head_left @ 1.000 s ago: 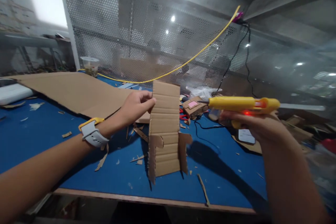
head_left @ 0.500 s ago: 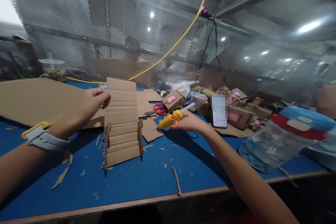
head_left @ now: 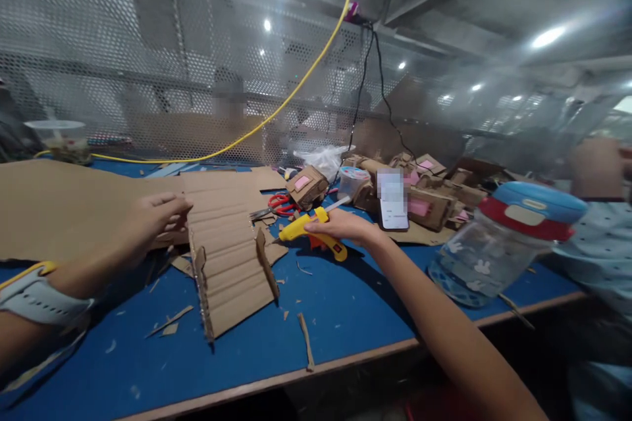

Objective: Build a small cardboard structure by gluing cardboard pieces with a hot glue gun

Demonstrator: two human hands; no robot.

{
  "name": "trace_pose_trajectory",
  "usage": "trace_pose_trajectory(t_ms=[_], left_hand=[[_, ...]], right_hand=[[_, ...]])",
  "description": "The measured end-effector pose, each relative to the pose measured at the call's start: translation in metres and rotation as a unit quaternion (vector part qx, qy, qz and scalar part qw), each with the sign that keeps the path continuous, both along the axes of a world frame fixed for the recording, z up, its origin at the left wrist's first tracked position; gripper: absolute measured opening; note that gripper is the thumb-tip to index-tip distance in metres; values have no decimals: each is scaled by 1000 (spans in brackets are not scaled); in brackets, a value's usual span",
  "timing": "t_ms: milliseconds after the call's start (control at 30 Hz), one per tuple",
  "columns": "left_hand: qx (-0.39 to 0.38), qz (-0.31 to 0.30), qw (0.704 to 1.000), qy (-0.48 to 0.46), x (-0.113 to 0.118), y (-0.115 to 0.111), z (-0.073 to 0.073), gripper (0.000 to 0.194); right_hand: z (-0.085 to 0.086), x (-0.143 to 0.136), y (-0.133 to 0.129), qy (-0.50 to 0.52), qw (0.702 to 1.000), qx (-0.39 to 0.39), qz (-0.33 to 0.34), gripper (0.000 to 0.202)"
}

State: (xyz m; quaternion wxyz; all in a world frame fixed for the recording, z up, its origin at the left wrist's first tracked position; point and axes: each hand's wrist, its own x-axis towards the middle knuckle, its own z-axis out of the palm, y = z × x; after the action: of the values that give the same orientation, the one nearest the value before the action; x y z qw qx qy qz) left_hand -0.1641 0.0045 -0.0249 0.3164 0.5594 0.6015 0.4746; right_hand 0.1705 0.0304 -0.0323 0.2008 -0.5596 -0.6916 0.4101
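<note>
My left hand (head_left: 165, 214), with a watch at the wrist, has its fingers pressed together at the left edge of a ridged cardboard piece (head_left: 224, 256). That piece leans on the blue table, with small cardboard flaps along both sides. My right hand (head_left: 343, 225) grips a yellow glue gun (head_left: 299, 227) by its upper body, its nozzle pointing left toward the cardboard piece but apart from it. A white glue stick sticks out of the gun's back. Red-handled scissors (head_left: 280, 204) lie just behind the gun.
A large cardboard sheet (head_left: 64, 210) lies at left. At right are a phone (head_left: 394, 210), a cardboard pile (head_left: 434, 204) and a water bottle (head_left: 498, 250). Scraps dot the blue table (head_left: 247, 368). A person in dotted clothing (head_left: 600, 237) is at far right.
The view has shifted right. The ridged cardboard has tilted, its lower end swinging right. The glue gun has turned, so its handle now shows below my right hand.
</note>
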Motion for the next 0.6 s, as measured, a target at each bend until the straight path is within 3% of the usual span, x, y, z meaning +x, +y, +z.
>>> trace_pose_trajectory(t_ms=[133,233,367,600], left_hand=[[-29,-2,998,-60,7,-6,-2,37],[-11,6,997,-73,13,-9,2,37],[3,22,996,-86,19,-12,8,29],[-36,29,993,-106,18,-12,5,34]], right_hand=[[12,6,-6,-98,991,92,-7,46],[20,15,-12,-163,986,31,14,58],[25,27,-12,-110,994,-13,21,62],[24,37,-3,-92,993,-59,33,55]])
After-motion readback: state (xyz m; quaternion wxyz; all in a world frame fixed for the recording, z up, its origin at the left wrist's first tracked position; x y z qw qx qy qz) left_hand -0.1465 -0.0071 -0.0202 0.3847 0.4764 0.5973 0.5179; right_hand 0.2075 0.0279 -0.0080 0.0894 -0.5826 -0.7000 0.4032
